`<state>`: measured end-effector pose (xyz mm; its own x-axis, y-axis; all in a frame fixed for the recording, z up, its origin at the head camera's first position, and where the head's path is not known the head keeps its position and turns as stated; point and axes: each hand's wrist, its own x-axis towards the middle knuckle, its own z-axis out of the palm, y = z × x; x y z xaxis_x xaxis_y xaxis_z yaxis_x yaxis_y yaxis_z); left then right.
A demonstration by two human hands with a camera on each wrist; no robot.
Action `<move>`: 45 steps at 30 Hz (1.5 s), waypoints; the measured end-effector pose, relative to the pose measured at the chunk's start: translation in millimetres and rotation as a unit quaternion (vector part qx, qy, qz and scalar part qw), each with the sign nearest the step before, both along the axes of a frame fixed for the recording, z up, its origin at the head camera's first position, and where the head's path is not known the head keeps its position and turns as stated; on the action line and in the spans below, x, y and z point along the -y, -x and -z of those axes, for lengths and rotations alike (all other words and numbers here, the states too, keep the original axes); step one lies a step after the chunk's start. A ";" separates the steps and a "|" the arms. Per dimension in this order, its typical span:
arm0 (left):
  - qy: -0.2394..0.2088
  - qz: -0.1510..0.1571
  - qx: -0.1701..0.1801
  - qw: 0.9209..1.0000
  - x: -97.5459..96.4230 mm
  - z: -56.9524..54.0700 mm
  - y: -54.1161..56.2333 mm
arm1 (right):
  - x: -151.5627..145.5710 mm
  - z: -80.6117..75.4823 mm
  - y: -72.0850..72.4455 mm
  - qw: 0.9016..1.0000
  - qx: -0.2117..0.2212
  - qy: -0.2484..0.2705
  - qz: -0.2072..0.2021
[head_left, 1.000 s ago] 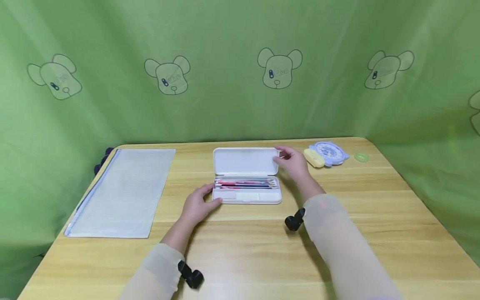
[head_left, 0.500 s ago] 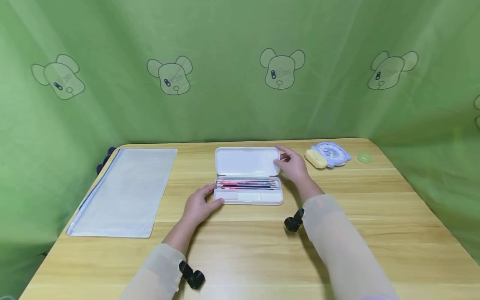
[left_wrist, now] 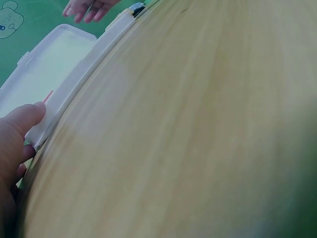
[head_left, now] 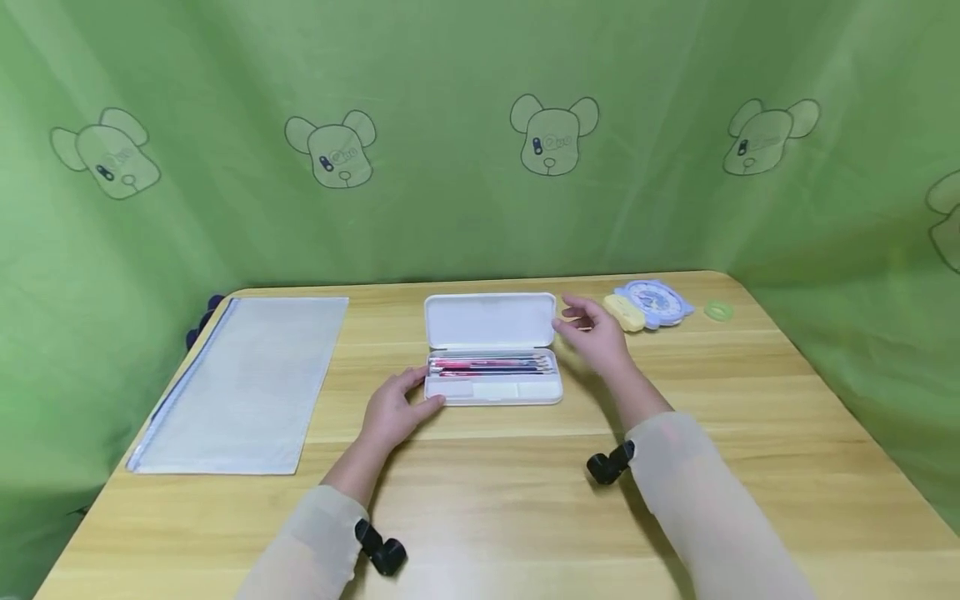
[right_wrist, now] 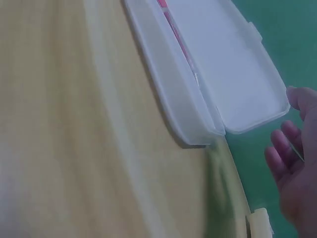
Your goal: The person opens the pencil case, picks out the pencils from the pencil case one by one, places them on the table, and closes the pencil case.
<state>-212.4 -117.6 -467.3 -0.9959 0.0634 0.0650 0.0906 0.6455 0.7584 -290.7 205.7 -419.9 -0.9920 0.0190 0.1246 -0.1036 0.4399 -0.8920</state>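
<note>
A white pencil case point(head_left: 532, 392) lies on the table with its lid point(head_left: 491, 321) raised at the back. Several pencils point(head_left: 491, 364) with red and dark barrels lie side by side in its rear compartment. My left hand point(head_left: 392, 412) holds the case's left end, the thumb point(left_wrist: 30, 116) on the front corner and the fingers at the side, partly hidden. Beside the lid's right edge is my right hand point(head_left: 602, 340), fingers spread and loosely bent. In the right wrist view its thumb point(right_wrist: 297, 96) is at the lid's corner; whether it touches, I cannot tell.
A pale zip pouch point(head_left: 240, 387) lies flat on the left of the table point(head_left: 495, 500). Back right are a yellow block-like item point(head_left: 624, 313), a blue animal-shaped item point(head_left: 654, 302) and a green ring point(head_left: 718, 311). A green curtain point(head_left: 442, 208) hangs behind.
My right hand has loosened from the lid's right edge and shifted slightly right. The lid stays raised, and my left hand keeps its hold on the pencil case.
</note>
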 end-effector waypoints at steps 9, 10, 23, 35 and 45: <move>-0.005 -0.006 0.009 1.000 -0.2 -3.2 -1.2 | 4.0 7.9 -21.5 0.990 0.014 -0.126 -0.064; -0.008 -0.006 0.012 1.000 -0.4 -3.7 -1.3 | 4.5 8.1 -22.3 0.987 0.018 -0.142 -0.074; 0.006 0.004 0.006 1.000 0.3 -4.8 2.1 | 18.2 -3.0 -14.4 0.925 -0.016 -0.336 -0.177; 0.011 0.008 0.011 1.000 0.4 -3.9 0.8 | 26.8 -7.1 -10.3 0.880 -0.032 -0.428 -0.204; 0.014 0.012 -0.006 1.000 0.4 -3.3 1.1 | 22.9 -8.3 -19.2 0.901 -0.041 -0.388 -0.192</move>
<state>-213.5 -118.0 -464.0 -0.9933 0.0886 0.0742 0.1144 0.6639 0.7390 -271.5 182.8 -411.6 -0.8941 -0.4471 0.0254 -0.4317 0.8456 -0.3141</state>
